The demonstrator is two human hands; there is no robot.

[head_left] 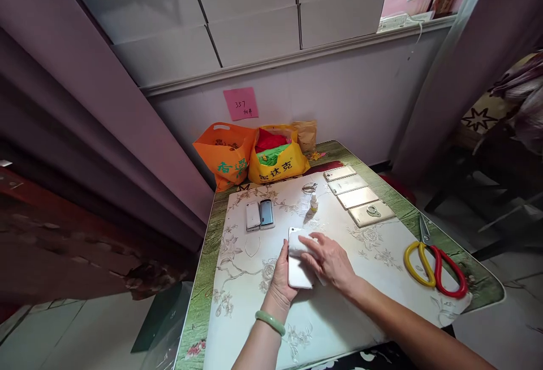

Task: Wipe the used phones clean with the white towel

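A white smartphone (299,275) rests in my left hand (280,278), back side up, with its camera at the top left corner. The fingers of that hand wrap round its left edge, and a green bangle (270,322) circles the wrist. Against the upper back of the phone, my right hand (333,259) presses a white wipe or tissue (296,244). Just beyond stands a small clear dropper bottle (314,202) with a white cap. Two small phones, one white (253,214) and one dark blue (266,212), lie side by side to the left.
Several phones lie in a row at the right, the nearest a gold phone (371,213) with a ring. Large scissors (435,268) with yellow and red handles sit by the right edge. An orange bag (227,155) and a yellow bag (278,169) stand against the wall.
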